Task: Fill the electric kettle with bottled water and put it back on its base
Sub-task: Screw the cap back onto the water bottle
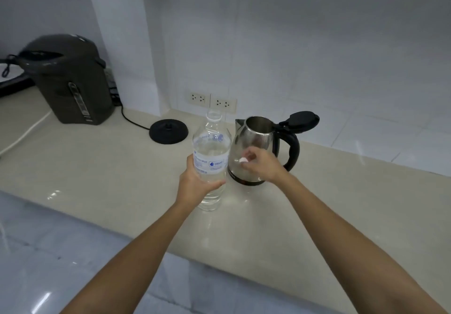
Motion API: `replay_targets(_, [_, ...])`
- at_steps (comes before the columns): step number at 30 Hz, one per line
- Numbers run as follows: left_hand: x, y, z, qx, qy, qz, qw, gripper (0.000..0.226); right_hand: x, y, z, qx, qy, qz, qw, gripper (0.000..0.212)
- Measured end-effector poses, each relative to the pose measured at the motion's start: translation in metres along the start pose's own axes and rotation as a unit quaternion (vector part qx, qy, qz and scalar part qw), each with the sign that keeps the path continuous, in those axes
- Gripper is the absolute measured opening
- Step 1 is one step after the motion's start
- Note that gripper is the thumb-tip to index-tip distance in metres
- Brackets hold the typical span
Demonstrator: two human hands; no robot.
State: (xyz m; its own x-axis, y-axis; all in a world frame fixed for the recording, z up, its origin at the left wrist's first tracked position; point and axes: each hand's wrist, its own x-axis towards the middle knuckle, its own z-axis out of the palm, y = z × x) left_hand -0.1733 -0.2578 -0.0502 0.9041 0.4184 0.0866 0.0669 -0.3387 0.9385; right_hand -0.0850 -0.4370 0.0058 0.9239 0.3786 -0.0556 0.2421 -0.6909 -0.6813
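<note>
Left hand (195, 181) grips uncapped, part-filled water bottle (211, 157); right hand (258, 164) pinches white cap (243, 160) before the open-lidded kettle (256, 147), on beige counter (97, 167).

Your left hand (195, 181) grips an uncapped water bottle (211, 157) upright on the table (97, 167); your right hand (260, 166) pinches its white cap (243, 160) before the open-lidded steel kettle (256, 147), its round black base (169, 131) sitting apart.
</note>
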Motion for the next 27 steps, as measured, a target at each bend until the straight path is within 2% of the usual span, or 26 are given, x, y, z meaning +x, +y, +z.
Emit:
replay_targets(3, [0.001, -0.001, -0.003, 0.01, -0.015, 0.004, 1.0, 0.086, 0.017, -0.06, -0.039, 0.044, 0.001, -0.081, 0.996, 0.019])
replay_targets(6, [0.002, -0.001, -0.004, 0.018, -0.02, 0.006, 1.0, 0.089, 0.017, -0.111, -0.072, 0.057, -0.058, -0.151, 0.985, 0.024])
replay_targets(9, [0.003, -0.001, -0.005, 0.027, -0.026, 0.007, 0.999, 0.09, 0.009, -0.149, -0.089, -0.014, -0.094, -0.198, 0.976, 0.026])
replay_targets(13, [0.003, -0.003, -0.006, 0.042, -0.03, 0.015, 0.999, 0.089, 0.006, -0.17, -0.086, -0.196, -0.124, -0.223, 0.947, 0.029])
replay_targets(15, [0.003, -0.003, -0.007, 0.044, -0.034, 0.018, 0.998, 0.089, 0.006, -0.174, -0.081, -0.261, -0.114, -0.233, 0.93, 0.029])
replay_targets(19, [0.004, -0.004, -0.007, 0.045, -0.039, 0.024, 0.998, 0.09, 0.005, -0.18, -0.079, -0.302, -0.104, -0.243, 0.916, 0.031])
replay_targets(22, [0.005, -0.006, -0.006, 0.043, -0.04, 0.021, 0.998, 0.089, 0.006, -0.184, -0.075, -0.335, -0.096, -0.22, 0.911, 0.018])
replay_targets(25, [0.005, -0.005, -0.006, 0.04, -0.037, 0.02, 0.998, 0.089, 0.006, -0.186, -0.059, -0.45, -0.055, -0.176, 0.873, 0.043])
replay_targets(27, [0.005, -0.004, -0.006, 0.036, -0.036, 0.019, 0.999, 0.089, 0.007, -0.186, -0.048, -0.501, 0.001, -0.159, 0.851, 0.043])
